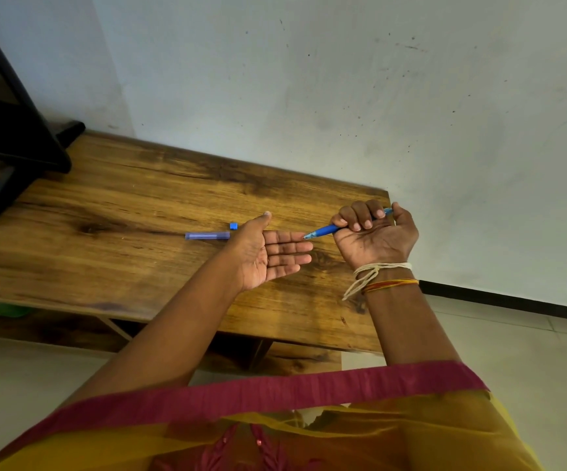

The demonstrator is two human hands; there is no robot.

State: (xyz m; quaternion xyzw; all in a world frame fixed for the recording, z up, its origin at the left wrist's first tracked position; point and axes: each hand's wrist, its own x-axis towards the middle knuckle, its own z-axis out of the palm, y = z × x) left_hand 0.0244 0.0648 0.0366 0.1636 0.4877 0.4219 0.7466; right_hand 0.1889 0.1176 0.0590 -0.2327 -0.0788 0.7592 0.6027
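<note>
My right hand point(374, 232) grips a blue pen point(326, 230) in a fist, palm up, above the right end of a wooden table point(112, 212). The pen's tip points left and touches the fingertips of my left hand point(270, 254). That hand is held palm up with straight fingers just above the tabletop. Behind my left hand, a translucent blue pen cap point(207, 235) lies flat on the wood. A small blue end plug point(234, 226) sits just beyond the cap's right end.
A black stand with a dark screen point(13, 137) occupies the table's far left. A pale wall point(343, 79) runs along the back edge. The table's right corner point(387, 192) ends near my right hand, with tiled floor point(513, 334) beyond.
</note>
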